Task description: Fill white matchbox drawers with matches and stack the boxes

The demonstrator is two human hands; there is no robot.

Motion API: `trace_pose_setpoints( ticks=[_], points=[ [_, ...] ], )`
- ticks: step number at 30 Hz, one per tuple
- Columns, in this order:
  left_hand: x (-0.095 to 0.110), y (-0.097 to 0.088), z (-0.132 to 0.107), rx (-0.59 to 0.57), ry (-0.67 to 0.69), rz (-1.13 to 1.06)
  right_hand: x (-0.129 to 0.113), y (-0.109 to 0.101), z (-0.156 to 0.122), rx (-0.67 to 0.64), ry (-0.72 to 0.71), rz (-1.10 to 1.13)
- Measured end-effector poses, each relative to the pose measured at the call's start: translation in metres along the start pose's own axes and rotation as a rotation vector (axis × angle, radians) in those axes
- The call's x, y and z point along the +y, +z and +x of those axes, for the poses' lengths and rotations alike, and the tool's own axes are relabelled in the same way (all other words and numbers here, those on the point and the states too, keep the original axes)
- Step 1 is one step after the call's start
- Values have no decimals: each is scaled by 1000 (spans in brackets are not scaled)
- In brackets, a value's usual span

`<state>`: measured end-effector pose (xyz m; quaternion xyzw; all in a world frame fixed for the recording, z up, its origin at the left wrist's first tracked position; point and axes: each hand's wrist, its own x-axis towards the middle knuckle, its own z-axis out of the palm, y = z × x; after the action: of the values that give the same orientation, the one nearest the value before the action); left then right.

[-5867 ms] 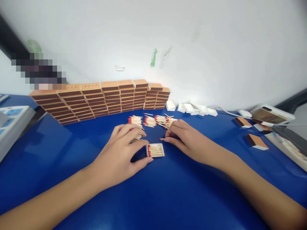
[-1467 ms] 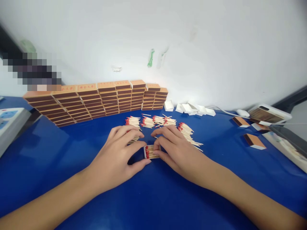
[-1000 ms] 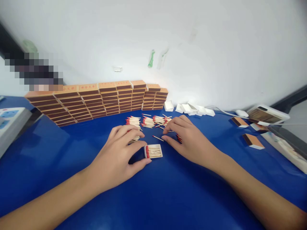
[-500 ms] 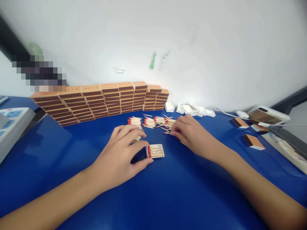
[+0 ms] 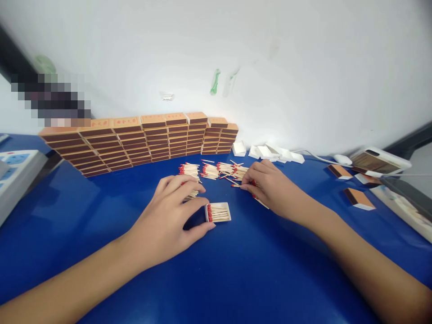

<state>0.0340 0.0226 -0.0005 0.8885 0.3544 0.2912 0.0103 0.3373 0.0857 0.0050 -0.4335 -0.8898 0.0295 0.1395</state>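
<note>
A white matchbox tray (image 5: 218, 212), holding a layer of red-headed matches, lies on the blue table. The thumb and index finger of my left hand (image 5: 175, 211) are placed at its left end, one at each corner. Partly under that hand's other fingers lies a bunch of matches (image 5: 192, 195). My right hand (image 5: 265, 184) is at the right end of the loose match piles (image 5: 211, 171), fingertips pinched together at the matches there. How many it grips is hidden. One match (image 5: 262, 202) sticks out below its palm.
A wall of stacked closed matchboxes (image 5: 145, 139) stands at the back left. Empty white trays (image 5: 270, 152) lie along the back wall. To the right are several matchboxes (image 5: 359, 198), a white device (image 5: 381, 162) and a cable. A white-and-blue stack (image 5: 20, 171) stands far left.
My right hand has shifted slightly right at the match pile, and the match below its palm shows more. My left hand and the tray stay in place. The view has tilted slightly.
</note>
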Motion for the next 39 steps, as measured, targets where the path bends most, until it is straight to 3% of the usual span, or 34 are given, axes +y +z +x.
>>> trace_pose_setpoints(
  ticks=[16,25,39],
  points=[
    [-1,1,1,1,4,2,-28,-6,-1,29,-53,4],
    [-2,1,2,0,-8,0,-24,-7,-1,-27,-60,-49],
    [-1,0,1,16,0,-9,-21,-7,-2,23,-61,-25]
  ],
)
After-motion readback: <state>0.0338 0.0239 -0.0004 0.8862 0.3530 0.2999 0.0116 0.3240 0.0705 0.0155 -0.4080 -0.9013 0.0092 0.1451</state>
